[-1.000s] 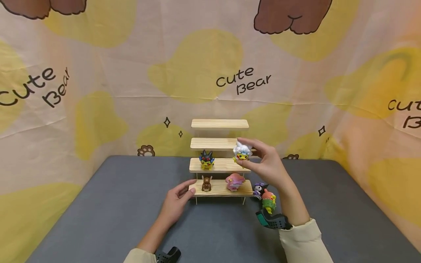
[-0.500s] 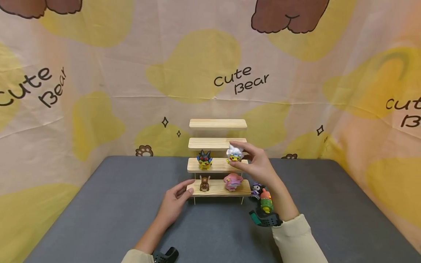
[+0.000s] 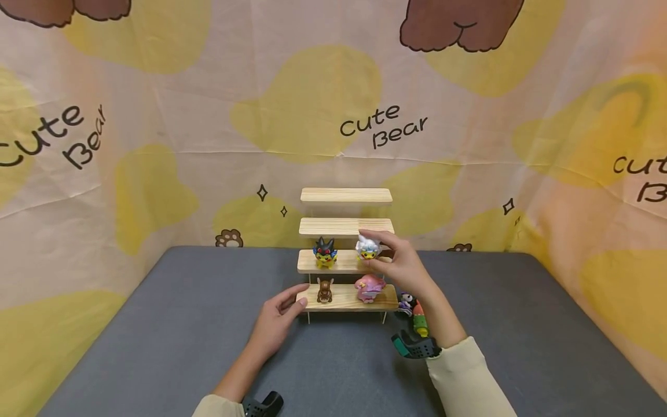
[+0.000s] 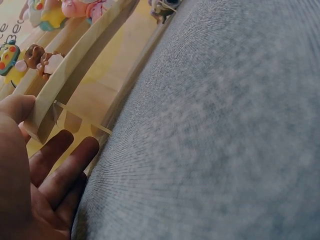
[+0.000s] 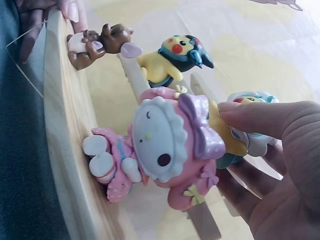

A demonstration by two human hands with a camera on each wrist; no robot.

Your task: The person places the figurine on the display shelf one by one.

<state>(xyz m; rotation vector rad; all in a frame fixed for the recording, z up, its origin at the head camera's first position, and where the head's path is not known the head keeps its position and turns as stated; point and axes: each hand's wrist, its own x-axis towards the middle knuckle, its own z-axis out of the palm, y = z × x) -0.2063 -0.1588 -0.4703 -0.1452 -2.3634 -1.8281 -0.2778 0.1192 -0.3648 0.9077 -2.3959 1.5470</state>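
Note:
My right hand [image 3: 403, 263] pinches a small yellow figurine with a white fluffy cap [image 3: 367, 248] between thumb and fingers. It is at the right end of the second step of a wooden tiered stand [image 3: 341, 296]; whether its base touches the board I cannot tell. My left hand [image 3: 273, 321] grips the lowest step's left end, thumb on the board and other fingers below it in the left wrist view. A yellow figurine with a spiky black cap [image 3: 325, 253] stands on the second step's left. Below are a brown eared figurine [image 3: 325, 291] and a pink-hooded figurine [image 5: 165, 140].
Right of the stand, a black-and-purple figurine [image 3: 406, 303] and a red, green and yellow one [image 3: 420, 321] are on the grey tabletop [image 3: 333, 370], partly behind my right forearm. A printed cloth [image 3: 292, 104] hangs behind and at both sides.
My right hand has moved left and slightly down with the white-capped figurine, bringing it close to the second step. The left hand keeps its grip on the lowest step.

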